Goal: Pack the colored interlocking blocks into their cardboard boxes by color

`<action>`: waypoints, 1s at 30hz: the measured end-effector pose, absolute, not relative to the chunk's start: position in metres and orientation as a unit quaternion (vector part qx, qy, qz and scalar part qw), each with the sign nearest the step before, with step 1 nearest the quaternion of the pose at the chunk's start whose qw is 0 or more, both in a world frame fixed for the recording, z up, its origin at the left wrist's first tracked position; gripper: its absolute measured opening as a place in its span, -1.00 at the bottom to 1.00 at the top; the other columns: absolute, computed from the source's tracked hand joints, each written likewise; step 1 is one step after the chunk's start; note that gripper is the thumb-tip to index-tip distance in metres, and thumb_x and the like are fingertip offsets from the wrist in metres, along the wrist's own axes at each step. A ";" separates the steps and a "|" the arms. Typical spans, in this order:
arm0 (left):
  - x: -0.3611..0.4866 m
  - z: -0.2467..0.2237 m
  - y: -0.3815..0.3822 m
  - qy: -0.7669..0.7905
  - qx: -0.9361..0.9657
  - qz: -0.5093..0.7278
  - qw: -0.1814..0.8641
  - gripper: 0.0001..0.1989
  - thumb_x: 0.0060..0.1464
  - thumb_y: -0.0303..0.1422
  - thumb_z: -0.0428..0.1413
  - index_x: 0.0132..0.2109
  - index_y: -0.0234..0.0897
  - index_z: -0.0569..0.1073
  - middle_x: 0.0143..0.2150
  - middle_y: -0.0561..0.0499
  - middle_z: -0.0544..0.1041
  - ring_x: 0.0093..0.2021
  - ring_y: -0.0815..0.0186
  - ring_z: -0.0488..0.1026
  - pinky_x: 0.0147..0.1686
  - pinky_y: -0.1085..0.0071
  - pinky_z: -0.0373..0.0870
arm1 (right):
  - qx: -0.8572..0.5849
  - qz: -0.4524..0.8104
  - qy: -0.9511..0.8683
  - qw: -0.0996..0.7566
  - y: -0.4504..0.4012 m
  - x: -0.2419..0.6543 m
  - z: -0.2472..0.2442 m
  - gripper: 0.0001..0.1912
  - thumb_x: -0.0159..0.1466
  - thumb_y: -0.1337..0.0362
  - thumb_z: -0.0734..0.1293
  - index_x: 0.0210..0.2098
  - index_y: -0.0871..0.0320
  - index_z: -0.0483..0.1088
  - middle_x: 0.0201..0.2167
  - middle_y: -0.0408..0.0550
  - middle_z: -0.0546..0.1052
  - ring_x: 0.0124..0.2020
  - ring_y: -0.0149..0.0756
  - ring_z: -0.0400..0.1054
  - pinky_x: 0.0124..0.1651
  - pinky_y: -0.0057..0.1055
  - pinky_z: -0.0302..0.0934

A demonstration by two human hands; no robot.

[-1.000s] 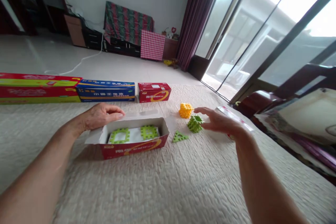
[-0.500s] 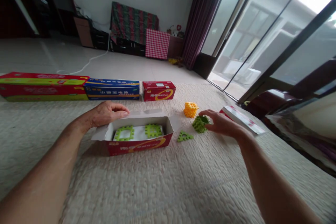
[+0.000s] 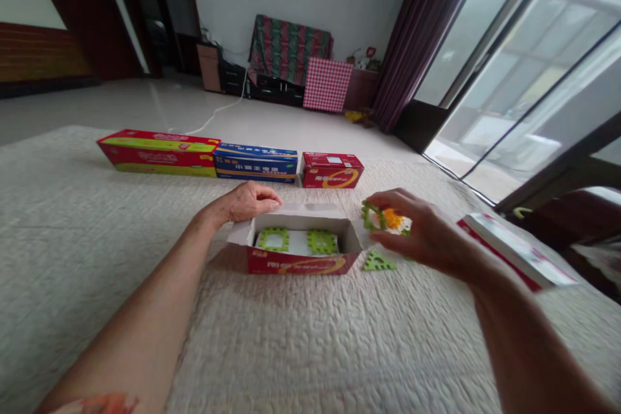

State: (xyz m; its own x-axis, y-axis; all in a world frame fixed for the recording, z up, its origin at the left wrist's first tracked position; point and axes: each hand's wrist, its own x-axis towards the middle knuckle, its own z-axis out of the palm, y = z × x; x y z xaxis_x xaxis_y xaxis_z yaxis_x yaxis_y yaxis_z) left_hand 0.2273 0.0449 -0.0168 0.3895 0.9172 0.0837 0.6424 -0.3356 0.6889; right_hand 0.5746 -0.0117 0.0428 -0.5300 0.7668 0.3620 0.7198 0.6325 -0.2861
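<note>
An open red cardboard box [image 3: 301, 264] lies in front of me with its white flaps folded out. Inside it, two green notched square pieces, a left one [image 3: 262, 240] and a right one [image 3: 334, 243], rest on something white. My left hand [image 3: 248, 202] is closed at the back left corner, thumb and fingers on the box's flap. Just right of the box, my right hand [image 3: 412, 228] pinches a green notched square block piece [image 3: 365, 215]. A green triangular piece [image 3: 378, 262] lies below that hand. Behind the fingers shows an orange block shape [image 3: 392, 218], partly covered.
Along the back stand a long red-and-green box [image 3: 162, 158], a blue box [image 3: 256, 163] and a smaller red box [image 3: 332, 170]. A white-and-red box lid [image 3: 519, 251] lies at right on the quilted mat [image 3: 291, 349]. Glass doors [image 3: 519, 77] are beyond.
My right hand has lifted a green square piece from beside the orange block and brought it left toward the box. The left hand stays at the box corner. The view has turned left.
</note>
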 end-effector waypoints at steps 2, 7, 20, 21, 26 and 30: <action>0.227 -0.018 0.045 0.493 0.784 0.242 0.290 -0.64 0.00 -0.16 0.07 -0.21 -0.31 0.61 -0.27 -0.01 0.62 -0.25 0.25 0.49 -0.22 0.41 0.35 | -0.378 0.071 -0.892 0.236 -0.015 0.534 0.044 -0.59 0.12 0.25 0.42 -0.02 0.11 0.42 -0.06 0.01 0.50 -0.09 -0.18 0.40 -0.02 -0.21 0.29; 0.227 -0.018 0.044 0.485 0.774 0.252 0.319 -0.66 0.00 -0.21 0.06 -0.21 -0.33 0.60 -0.29 -0.02 0.61 -0.29 0.27 0.48 -0.27 0.42 0.34 | -0.331 0.121 -0.913 0.204 -0.018 0.461 0.039 -0.64 0.10 0.36 0.42 -0.08 0.15 0.44 -0.11 0.00 0.51 -0.13 -0.25 0.41 -0.06 -0.30 0.29; 0.226 -0.019 0.045 0.465 0.769 0.277 0.340 -0.69 -0.01 -0.30 0.04 -0.23 -0.32 0.60 -0.34 0.03 0.59 -0.33 0.33 0.45 -0.34 0.48 0.31 | -0.312 0.128 -0.929 0.153 -0.007 0.425 0.025 -0.60 0.08 0.38 0.40 -0.05 0.15 0.45 -0.10 0.04 0.52 -0.12 -0.20 0.41 -0.05 -0.26 0.29; 0.226 -0.019 0.045 0.464 0.770 0.278 0.340 -0.70 -0.01 -0.30 0.04 -0.23 -0.32 0.60 -0.34 0.03 0.59 -0.34 0.34 0.45 -0.34 0.47 0.30 | -0.309 0.128 -0.929 0.156 -0.007 0.424 0.025 -0.57 0.08 0.37 0.40 -0.03 0.14 0.44 -0.08 0.05 0.51 -0.10 -0.20 0.41 -0.03 -0.25 0.29; 0.227 -0.017 0.043 0.473 0.764 0.271 0.345 -0.70 -0.01 -0.30 0.04 -0.22 -0.32 0.60 -0.32 0.02 0.59 -0.34 0.33 0.45 -0.35 0.46 0.30 | -0.325 0.118 -0.920 0.185 -0.012 0.432 0.030 -0.59 0.11 0.34 0.39 -0.02 0.18 0.43 -0.03 0.07 0.50 -0.10 -0.21 0.41 -0.02 -0.27 0.28; 0.227 -0.019 0.045 0.469 0.774 0.274 0.325 -0.69 0.02 -0.28 0.05 -0.20 -0.34 0.60 -0.29 -0.02 0.61 -0.30 0.31 0.47 -0.28 0.43 0.32 | -0.350 0.094 -0.906 0.219 -0.012 0.460 0.037 -0.73 0.15 0.34 0.36 -0.13 0.16 0.47 -0.20 -0.03 0.56 -0.21 -0.29 0.42 -0.13 -0.34 0.27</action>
State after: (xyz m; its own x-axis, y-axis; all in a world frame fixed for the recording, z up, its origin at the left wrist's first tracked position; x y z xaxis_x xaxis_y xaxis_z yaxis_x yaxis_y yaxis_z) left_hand 0.2266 0.0447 -0.0188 0.4090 0.9048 0.1184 0.5480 -0.3473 0.7610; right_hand 0.4597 -0.0117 0.0369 -0.6584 0.6758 0.3315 0.5934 0.7369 -0.3238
